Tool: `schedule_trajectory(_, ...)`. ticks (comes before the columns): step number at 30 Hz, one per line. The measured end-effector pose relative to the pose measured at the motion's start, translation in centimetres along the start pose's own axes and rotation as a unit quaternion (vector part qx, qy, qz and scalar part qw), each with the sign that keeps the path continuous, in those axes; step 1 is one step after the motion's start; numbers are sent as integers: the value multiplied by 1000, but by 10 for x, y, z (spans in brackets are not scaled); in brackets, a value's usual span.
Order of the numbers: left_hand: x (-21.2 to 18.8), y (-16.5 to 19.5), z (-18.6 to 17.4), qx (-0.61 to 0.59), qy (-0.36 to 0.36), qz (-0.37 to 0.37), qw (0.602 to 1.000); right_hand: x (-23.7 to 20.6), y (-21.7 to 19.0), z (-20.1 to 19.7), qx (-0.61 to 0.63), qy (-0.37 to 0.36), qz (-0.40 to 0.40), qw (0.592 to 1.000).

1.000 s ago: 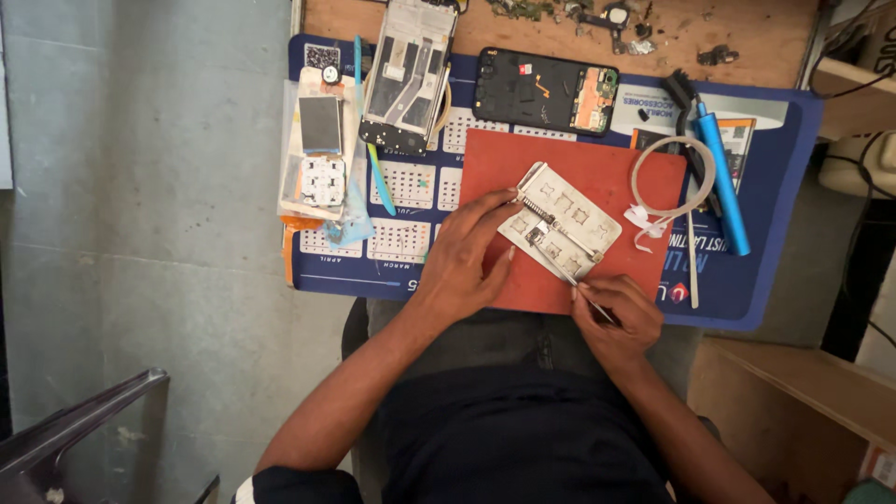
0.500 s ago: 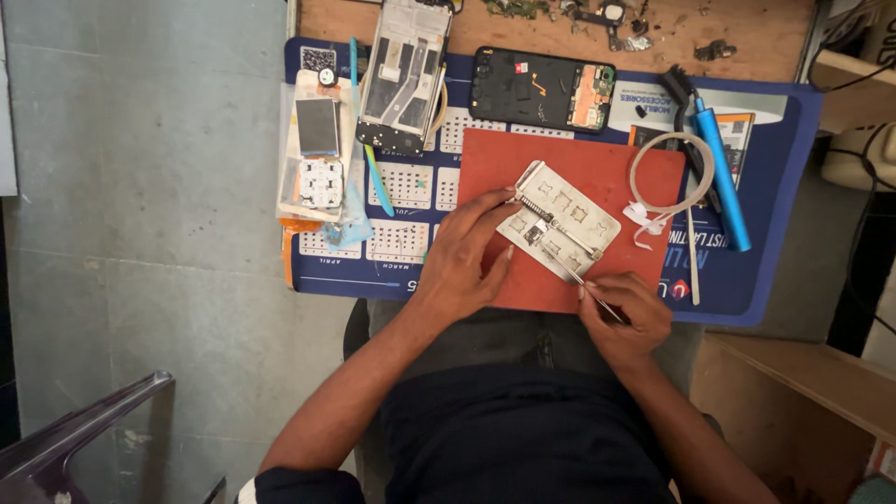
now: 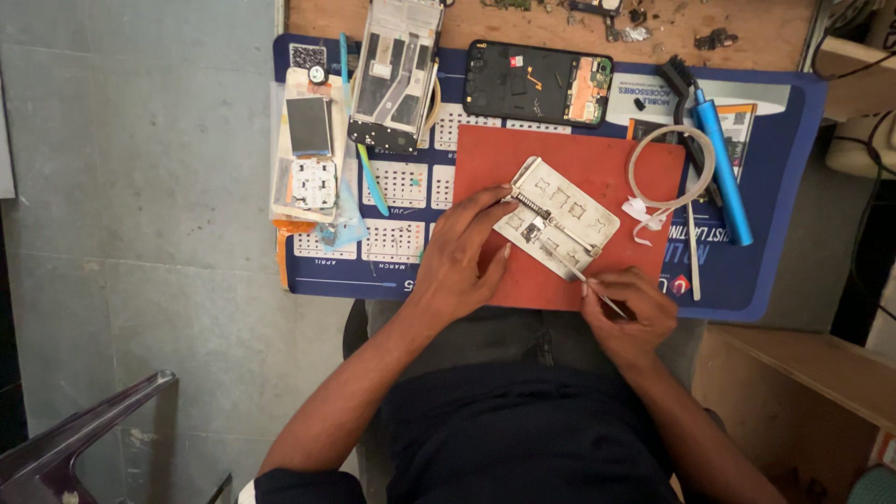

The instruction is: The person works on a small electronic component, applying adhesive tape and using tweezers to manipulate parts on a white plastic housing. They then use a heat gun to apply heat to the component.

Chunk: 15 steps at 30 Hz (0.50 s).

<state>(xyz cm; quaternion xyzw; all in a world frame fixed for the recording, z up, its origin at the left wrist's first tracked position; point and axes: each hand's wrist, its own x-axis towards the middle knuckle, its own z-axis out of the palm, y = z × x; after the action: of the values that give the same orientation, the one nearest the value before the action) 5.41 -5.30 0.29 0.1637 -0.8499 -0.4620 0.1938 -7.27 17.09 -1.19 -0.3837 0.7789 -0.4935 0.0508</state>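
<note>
Head view, one entry:

- Left hand (image 3: 462, 257): flat on red mat (image 3: 644, 173), fingers spread, tips pressing near edge of metal plate (image 3: 557, 217). No closed grip on it.
- Right hand (image 3: 630, 313): grip pinched on thin metal tool (image 3: 577, 273); tool tip reaches onto plate's lower part.
- Metal plate: pale, rectangular w/ cut-outs, lies tilted at centre of red mat.
- Red mat: sits on blue mat (image 3: 775, 187), which covers wooden worktop (image 3: 765, 23).
- Black phone (image 3: 541, 82), back off: above red mat.
- Phone frame (image 3: 397, 75), silver: left of black phone.
- Small keypad phone (image 3: 310, 154) in clear bag: far left on blue mat.
- Blue tool (image 3: 723, 168) & white cable loop (image 3: 674, 168): right of plate.
</note>
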Motion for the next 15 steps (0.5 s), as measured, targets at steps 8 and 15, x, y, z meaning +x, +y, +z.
schedule_trajectory(8,0,0,0,-2,3,0,1000,3,2,3,14,1,13,1000)
schedule_trajectory(15,0,0,0,-3,5,-1,1000,6,3,4,1,-2,13,1000)
